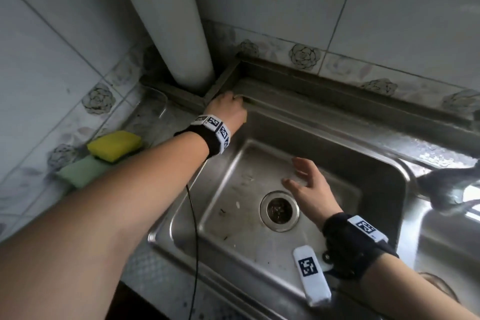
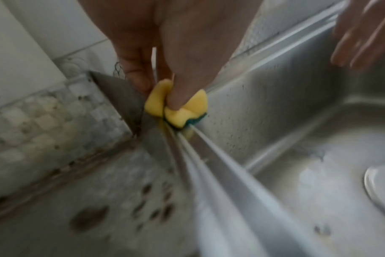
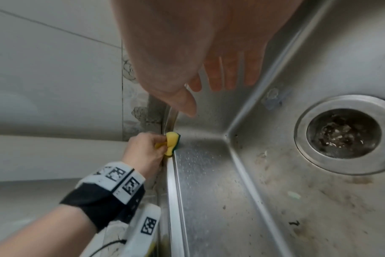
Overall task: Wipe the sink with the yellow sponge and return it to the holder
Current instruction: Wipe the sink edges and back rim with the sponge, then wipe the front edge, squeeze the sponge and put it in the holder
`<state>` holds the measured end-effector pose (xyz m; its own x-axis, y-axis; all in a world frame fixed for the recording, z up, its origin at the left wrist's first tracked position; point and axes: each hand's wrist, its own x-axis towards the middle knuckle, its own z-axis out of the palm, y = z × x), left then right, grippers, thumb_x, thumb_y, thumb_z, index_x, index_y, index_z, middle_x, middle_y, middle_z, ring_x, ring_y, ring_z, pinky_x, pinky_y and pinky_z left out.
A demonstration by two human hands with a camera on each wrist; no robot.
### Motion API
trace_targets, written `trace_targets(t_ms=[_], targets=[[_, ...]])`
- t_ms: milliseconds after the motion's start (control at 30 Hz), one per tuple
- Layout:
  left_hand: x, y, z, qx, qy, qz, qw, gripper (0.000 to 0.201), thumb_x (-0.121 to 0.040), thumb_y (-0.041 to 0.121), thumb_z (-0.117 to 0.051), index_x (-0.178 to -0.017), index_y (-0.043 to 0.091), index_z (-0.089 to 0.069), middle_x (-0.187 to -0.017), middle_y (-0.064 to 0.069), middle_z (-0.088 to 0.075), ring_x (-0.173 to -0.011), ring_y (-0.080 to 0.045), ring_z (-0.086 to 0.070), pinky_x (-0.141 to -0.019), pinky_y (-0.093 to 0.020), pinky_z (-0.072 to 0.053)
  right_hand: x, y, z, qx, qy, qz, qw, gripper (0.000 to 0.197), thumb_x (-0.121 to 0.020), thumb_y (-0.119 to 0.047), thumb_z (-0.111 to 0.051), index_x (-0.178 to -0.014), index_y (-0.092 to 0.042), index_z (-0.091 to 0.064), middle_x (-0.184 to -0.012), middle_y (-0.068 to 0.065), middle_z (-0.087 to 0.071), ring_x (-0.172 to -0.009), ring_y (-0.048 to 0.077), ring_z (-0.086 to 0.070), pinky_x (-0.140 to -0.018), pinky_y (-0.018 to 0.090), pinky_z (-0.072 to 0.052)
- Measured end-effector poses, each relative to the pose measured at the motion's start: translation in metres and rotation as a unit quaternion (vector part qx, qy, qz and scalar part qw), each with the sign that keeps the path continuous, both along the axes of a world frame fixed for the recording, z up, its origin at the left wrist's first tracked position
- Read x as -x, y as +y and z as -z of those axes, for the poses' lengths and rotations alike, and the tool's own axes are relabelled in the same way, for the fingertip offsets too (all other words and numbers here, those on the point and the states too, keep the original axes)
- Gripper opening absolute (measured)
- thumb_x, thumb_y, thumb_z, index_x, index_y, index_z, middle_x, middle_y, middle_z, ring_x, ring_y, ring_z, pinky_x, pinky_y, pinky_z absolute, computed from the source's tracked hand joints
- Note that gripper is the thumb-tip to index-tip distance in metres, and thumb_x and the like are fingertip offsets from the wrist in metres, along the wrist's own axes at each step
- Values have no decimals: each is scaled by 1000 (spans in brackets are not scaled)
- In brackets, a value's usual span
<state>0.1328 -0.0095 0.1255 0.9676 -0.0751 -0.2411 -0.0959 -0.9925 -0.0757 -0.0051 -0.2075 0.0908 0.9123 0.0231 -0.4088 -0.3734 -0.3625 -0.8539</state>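
My left hand (image 1: 229, 108) is at the far left corner of the steel sink (image 1: 335, 125), on its rim. It pinches a crumpled yellow sponge (image 2: 154, 102) with a green scrub side and presses it on the rim's ridge. The hand hides the sponge in the head view. The right wrist view shows the sponge (image 3: 171, 143) against the rim where the basin's side wall begins. My right hand (image 1: 309, 182) hovers inside the basin near its back wall, fingers straight and spread, holding nothing. The drain (image 1: 279, 211) lies just in front of it.
A second yellow sponge (image 1: 114, 145) lies on a green one (image 1: 79, 173) on the left counter. A clear plastic container (image 1: 155, 109) stands behind them. A thick white pipe (image 1: 179, 21) rises in the corner. A blurred dark object (image 1: 446, 188) sits at the sink's right edge. The basin floor (image 1: 233, 228) is stained.
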Motion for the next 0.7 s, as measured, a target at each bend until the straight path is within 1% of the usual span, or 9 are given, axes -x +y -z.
trace_targets(t_ms=[67,133,233,333,433,500,566,600,700], targets=[[9,1,-4,-16,23,3,1000,45,-92,23,-54,-133,5,-51,-133,-18,-50,-124,-36,-47,-100,-41,-42,5,6,-2,-1,1,-9,1000,51,-84,-18,-65,-132,-17,-47,-135,-1,-53,-124,13,-49,-101,28,-40],[28,6,-10,-18,54,-17,998,41,-93,22,-54,-129,4,-53,-133,-18,-51,-124,-37,-49,-97,-43,-44,12,10,-6,-10,9,-9,1000,51,-85,-17,-65,-132,-17,-47,-135,-1,-53,-122,14,-50,-101,28,-41],[72,18,-18,4,98,-81,992,33,-93,12,-48,-122,1,-57,-131,-22,-54,-121,-40,-51,-95,-41,-43,22,14,-9,-22,10,-6,1000,49,-84,-17,-66,-130,-15,-49,-134,0,-55,-120,16,-53,-98,27,-42],[130,35,-28,-5,138,-107,985,30,-86,10,-56,-113,-1,-62,-120,-23,-61,-112,-41,-58,-89,-40,-48,39,15,-12,-31,19,-14,999,46,-83,-16,-66,-127,-14,-51,-130,2,-57,-115,17,-55,-99,30,-45],[192,53,-29,-30,187,-86,978,27,-84,16,-60,-105,0,-66,-109,-21,-68,-103,-40,-65,-83,-41,-53,60,6,-12,-29,33,-46,998,40,-84,-14,-64,-123,-15,-55,-121,6,-63,-108,20,-61,-99,36,-49],[229,63,-27,-28,202,-109,973,24,-82,22,-61,-99,7,-71,-104,-19,-71,-98,-37,-67,-82,-40,-55,75,-1,-11,-10,36,-80,996,35,-84,-13,-61,-119,-14,-60,-112,5,-68,-104,20,-64,-91,29,-50],[260,67,-25,13,193,-152,969,22,-81,25,-62,-98,18,-73,-106,-14,-72,-98,-34,-66,-85,-35,-55,95,-9,-11,5,36,-115,993,32,-85,-10,-60,-116,-11,-63,-108,4,-69,-99,18,-64,-79,20,-46],[271,63,-25,38,187,-166,967,22,-80,27,-63,-99,22,-73,-107,-10,-72,-99,-32,-65,-86,-33,-53,106,-12,-11,7,36,-135,990,31,-86,-10,-61,-117,-11,-64,-109,6,-70,-95,17,-64,-77,18,-45],[299,21,-24,134,199,-165,957,24,-75,34,-66,-96,27,-74,-103,-3,-73,-97,-26,-66,-86,-27,-51,146,-24,-16,30,32,-209,977,36,-85,-15,-62,-120,-19,-62,-113,3,-69,-94,14,-66,-82,20,-48]])
